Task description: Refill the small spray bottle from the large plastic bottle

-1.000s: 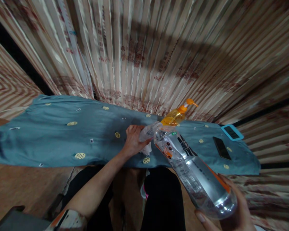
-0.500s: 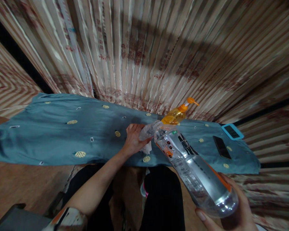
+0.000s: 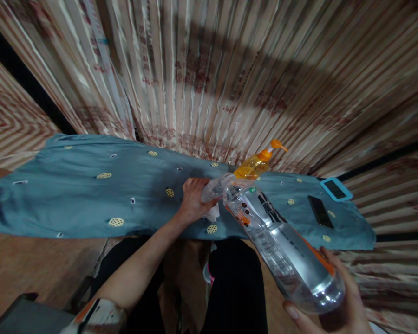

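big bottle: clear plastic water bottle (image 3: 282, 246), tipped mouth-down so its neck sits right over the small cup, base up toward the camera
right hand: right hand (image 3: 337, 301) cups the fat base end, fingers wrapped around it from below
left hand: left hand (image 3: 193, 202) is closed around a small clear cup (image 3: 214, 188), with a bit of white tissue (image 3: 213, 214) tucked just under the cup
handling, big bottle: looks fairly full, so I'd guess heavy and sloshy; thin walls will dent if squeezed, and the smooth plastic looks slippery. A grip round the wide base plus support nearer the label seems safest
handling, cup: looks light and flimsy, easy to crush or tip, so best held low around the body
nearby: orange pump bottle (image 3: 256, 164) just behind the cup; dark phone (image 3: 319, 211) and a blue-edged device (image 3: 336, 189) well off to the cup's right
surface: worktop draped in a teal cloth (image 3: 90, 185) with yellow dots, soft and a bit wrinkled
room: striped pinkish curtains (image 3: 209, 69) hang behind the worktop, wooden floor (image 3: 31, 264) below it
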The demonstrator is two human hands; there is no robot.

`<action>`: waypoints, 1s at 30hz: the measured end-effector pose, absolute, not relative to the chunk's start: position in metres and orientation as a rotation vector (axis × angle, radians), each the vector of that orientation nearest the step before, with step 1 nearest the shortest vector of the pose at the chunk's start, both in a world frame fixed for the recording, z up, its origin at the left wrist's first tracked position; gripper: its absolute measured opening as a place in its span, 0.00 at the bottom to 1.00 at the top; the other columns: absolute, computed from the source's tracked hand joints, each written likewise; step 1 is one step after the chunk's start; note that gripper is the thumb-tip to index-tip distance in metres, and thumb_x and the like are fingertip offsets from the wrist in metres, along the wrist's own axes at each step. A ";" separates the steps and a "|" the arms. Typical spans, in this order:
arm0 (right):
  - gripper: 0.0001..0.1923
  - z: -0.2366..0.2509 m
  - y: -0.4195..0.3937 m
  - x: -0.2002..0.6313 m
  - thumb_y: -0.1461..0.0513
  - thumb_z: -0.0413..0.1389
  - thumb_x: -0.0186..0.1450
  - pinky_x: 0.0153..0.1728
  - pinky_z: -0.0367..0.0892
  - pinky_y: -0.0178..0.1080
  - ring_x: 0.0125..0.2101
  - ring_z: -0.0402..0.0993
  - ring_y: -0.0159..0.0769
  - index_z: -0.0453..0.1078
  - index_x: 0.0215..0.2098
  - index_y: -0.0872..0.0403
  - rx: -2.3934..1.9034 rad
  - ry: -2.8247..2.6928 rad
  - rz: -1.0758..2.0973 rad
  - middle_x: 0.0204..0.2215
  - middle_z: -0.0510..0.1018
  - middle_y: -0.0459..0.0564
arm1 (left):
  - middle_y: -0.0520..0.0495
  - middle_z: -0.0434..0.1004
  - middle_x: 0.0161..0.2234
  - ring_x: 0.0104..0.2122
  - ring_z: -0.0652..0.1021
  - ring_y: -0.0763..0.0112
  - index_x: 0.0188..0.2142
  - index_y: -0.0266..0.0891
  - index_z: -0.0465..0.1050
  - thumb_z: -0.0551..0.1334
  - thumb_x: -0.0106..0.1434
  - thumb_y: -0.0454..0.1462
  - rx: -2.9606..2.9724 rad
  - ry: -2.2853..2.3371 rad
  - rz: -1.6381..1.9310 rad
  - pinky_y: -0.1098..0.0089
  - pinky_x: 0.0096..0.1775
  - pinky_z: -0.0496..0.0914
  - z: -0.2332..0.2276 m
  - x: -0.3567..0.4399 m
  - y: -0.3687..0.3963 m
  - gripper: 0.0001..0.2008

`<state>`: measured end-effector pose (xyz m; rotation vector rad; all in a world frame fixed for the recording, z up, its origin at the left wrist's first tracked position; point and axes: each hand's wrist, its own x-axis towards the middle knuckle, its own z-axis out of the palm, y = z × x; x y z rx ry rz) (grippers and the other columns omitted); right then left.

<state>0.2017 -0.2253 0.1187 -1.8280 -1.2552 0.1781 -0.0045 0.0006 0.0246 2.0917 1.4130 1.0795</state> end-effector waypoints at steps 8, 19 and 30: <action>0.53 0.120 -0.224 0.199 0.43 0.67 0.55 0.67 0.46 0.70 0.68 0.54 0.66 0.55 0.72 0.51 -1.802 -1.220 0.224 0.69 0.60 0.60 | 0.44 0.76 0.47 0.51 0.72 0.52 0.50 0.42 0.71 0.70 0.59 0.48 2.090 1.417 1.080 0.52 0.54 0.64 0.023 -0.004 0.001 0.23; 0.54 0.108 -0.225 0.209 0.39 0.70 0.48 0.58 0.62 0.61 0.59 0.66 0.62 0.60 0.65 0.51 -1.825 -1.158 0.237 0.58 0.70 0.59 | 0.43 0.77 0.47 0.51 0.72 0.52 0.50 0.41 0.71 0.70 0.59 0.46 2.097 1.419 1.065 0.53 0.54 0.64 0.024 -0.005 0.001 0.23; 0.48 0.102 -0.226 0.213 0.42 0.70 0.50 0.56 0.64 0.57 0.56 0.68 0.58 0.61 0.62 0.50 -1.792 -1.149 0.280 0.57 0.70 0.58 | 0.44 0.77 0.47 0.50 0.72 0.52 0.50 0.41 0.71 0.70 0.58 0.46 2.105 1.420 1.073 0.53 0.54 0.65 0.023 -0.005 0.002 0.23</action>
